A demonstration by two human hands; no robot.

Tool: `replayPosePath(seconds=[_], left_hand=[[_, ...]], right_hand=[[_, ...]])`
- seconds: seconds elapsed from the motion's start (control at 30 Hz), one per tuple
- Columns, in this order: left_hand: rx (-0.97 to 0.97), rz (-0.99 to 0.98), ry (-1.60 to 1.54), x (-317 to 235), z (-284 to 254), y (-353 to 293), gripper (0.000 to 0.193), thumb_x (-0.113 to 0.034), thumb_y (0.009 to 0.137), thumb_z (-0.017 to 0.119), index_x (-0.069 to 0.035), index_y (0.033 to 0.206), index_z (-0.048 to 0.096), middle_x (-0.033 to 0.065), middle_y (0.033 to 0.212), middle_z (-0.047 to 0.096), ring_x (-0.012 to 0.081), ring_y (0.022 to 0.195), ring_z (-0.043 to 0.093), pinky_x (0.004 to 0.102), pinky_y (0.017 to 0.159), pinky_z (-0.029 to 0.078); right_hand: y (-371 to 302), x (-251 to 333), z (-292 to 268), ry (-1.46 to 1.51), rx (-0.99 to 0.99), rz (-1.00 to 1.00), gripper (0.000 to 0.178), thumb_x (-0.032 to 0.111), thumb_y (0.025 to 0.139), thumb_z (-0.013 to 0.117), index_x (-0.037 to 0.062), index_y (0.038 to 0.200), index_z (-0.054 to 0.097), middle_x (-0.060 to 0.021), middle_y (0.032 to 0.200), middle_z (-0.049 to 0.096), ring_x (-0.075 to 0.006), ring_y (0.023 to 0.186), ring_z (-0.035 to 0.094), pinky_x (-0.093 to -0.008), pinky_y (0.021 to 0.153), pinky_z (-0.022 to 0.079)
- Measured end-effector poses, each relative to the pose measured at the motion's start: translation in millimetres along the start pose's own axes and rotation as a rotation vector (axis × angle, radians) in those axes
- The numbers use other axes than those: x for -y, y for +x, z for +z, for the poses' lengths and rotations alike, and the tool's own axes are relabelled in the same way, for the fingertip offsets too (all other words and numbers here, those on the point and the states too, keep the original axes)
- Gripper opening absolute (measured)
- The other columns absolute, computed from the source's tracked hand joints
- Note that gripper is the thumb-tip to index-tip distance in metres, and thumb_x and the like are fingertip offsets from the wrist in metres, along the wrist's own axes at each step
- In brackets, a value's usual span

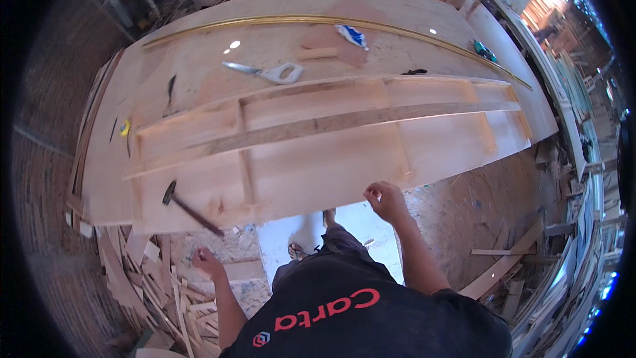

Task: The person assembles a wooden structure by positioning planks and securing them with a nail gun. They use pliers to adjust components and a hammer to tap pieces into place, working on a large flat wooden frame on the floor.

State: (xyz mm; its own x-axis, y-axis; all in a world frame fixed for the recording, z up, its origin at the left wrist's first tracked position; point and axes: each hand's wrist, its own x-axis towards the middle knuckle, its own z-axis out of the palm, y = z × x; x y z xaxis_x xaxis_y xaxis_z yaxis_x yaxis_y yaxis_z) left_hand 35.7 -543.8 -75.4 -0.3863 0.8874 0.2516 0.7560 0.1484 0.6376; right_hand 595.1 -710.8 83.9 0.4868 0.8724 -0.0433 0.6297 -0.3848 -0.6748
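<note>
A long shallow wooden frame with crosspieces (242,176) lies on a pale sheet panel in front of me. Along its length runs a narrow wooden strip (358,119). My right hand (387,202) is at the panel's near edge, its fingers curled together in a pinch; whatever may be in them is too small to make out. Lower down at the left, my left hand (209,264) hangs off the panel with bent fingers, and its contents cannot be made out. Closest to it is a hammer (189,209), whose handle sticks out over the near edge, untouched.
Beyond the frame lie a handsaw (268,73), a wood block (318,54), a blue-and-white packet (352,36), long gold-coloured strips (265,20) and a green tool (485,51). A yellow tape measure (125,127) sits at left. Offcuts (189,305) litter the floor.
</note>
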Motion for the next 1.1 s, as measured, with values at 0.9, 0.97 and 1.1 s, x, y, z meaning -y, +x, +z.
replayPosePath(seconds=[0.9, 0.97, 1.1], left_hand=[[-0.157, 0.103, 0.443, -141, -13, 24, 0.031, -0.023, 0.098, 0.067, 0.007, 0.101, 0.075, 0.0230, 0.091, 0.071, 0.0354, 0.084, 0.064, 0.0454, 0.078, 0.053], [-0.222, 0.186, 0.440, -151, 5, 41, 0.033, -0.026, 0.099, 0.068, 0.007, 0.101, 0.075, 0.0215, 0.090, 0.072, 0.0324, 0.083, 0.064, 0.0448, 0.079, 0.053], [-0.202, 0.174, 0.309, -194, 38, 69, 0.031, -0.027, 0.099, 0.068, 0.003, 0.104, 0.076, 0.0196, 0.102, 0.069, 0.0297, 0.096, 0.061, 0.0415, 0.081, 0.052]], right_hand=[[489, -263, -203, -0.778, 0.105, 0.098, 0.024, 0.012, 0.081, 0.069, 0.0121, 0.105, 0.067, -0.0176, 0.104, 0.074, -0.0418, 0.103, 0.068, -0.0503, 0.086, 0.052], [474, -234, -209, -0.625, 0.003, -0.001, 0.027, 0.016, 0.084, 0.071, 0.0134, 0.110, 0.066, -0.0163, 0.103, 0.074, -0.0420, 0.102, 0.068, -0.0514, 0.085, 0.052], [396, -165, -211, -0.359, -0.306, 0.164, 0.025, 0.013, 0.087, 0.072, 0.0121, 0.111, 0.064, -0.0157, 0.096, 0.072, -0.0372, 0.093, 0.069, -0.0464, 0.079, 0.052]])
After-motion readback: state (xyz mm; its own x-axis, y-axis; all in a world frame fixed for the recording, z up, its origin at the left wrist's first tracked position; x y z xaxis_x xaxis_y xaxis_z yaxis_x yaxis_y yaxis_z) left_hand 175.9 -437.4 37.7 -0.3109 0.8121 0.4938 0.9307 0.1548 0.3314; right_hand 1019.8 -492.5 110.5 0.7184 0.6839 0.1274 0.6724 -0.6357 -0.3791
